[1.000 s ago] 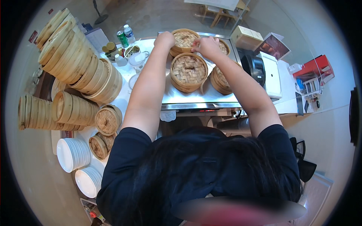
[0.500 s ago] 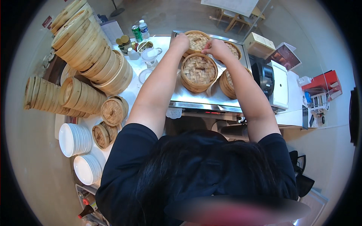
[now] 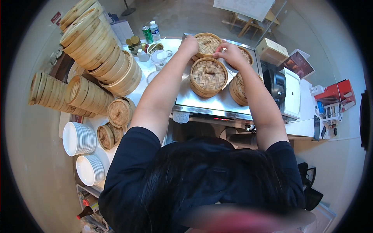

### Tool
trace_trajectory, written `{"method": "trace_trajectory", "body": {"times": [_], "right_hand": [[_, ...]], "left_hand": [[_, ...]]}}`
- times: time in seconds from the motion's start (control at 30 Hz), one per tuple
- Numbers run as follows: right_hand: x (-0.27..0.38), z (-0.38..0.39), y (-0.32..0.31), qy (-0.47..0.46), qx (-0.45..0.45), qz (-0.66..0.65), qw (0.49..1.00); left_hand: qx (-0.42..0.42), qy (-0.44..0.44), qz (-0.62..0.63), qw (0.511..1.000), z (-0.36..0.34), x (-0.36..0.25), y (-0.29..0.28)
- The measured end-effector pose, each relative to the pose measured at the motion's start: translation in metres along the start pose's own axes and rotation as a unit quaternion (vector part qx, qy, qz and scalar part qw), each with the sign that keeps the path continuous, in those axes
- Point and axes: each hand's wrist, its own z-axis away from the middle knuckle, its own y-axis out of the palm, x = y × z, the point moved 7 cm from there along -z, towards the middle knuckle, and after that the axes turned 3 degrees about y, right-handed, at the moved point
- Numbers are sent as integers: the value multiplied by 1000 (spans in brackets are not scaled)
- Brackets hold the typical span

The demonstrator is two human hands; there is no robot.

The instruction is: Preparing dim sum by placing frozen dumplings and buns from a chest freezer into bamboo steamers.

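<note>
My left hand point(image 3: 190, 47), fingers curled and partly hidden, grips the left side of the back bamboo steamer point(image 3: 208, 42) with its woven lid. On that same steamer's right-hand edge, my right hand point(image 3: 229, 54) has thumb and finger closed. Just in front sits another lidded steamer point(image 3: 208, 77) on the steel surface point(image 3: 210, 106). Two more steamers stand at the right, one behind point(image 3: 246, 54) and one nearer point(image 3: 239, 89), both partly covered by my right hand and arm.
Tall stacks of steamers point(image 3: 89, 35) and piles of white plates point(image 3: 77, 139) fill the left. A green can point(image 3: 147, 35), water bottle point(image 3: 154, 31) and small containers stand at back left. A black appliance point(image 3: 274, 87) and red box point(image 3: 338, 93) are on the right.
The scene has shifted rightward in the view. My hands stay on the back steamer; their grip looks much the same.
</note>
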Motion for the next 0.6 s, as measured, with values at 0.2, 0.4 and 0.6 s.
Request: {"method": "trace_trajectory", "body": {"times": [0.2, 0.4, 0.6], "right_hand": [[-15, -3, 1, 10, 26, 35, 999], [-25, -11, 4, 5, 62, 52, 997], [-9, -16, 4, -38, 69, 100, 992]], "left_hand": [[17, 15, -9, 1000, 1, -6, 10], [59, 18, -81, 995, -2, -16, 15], [25, -39, 60, 997, -6, 13, 15]]}}
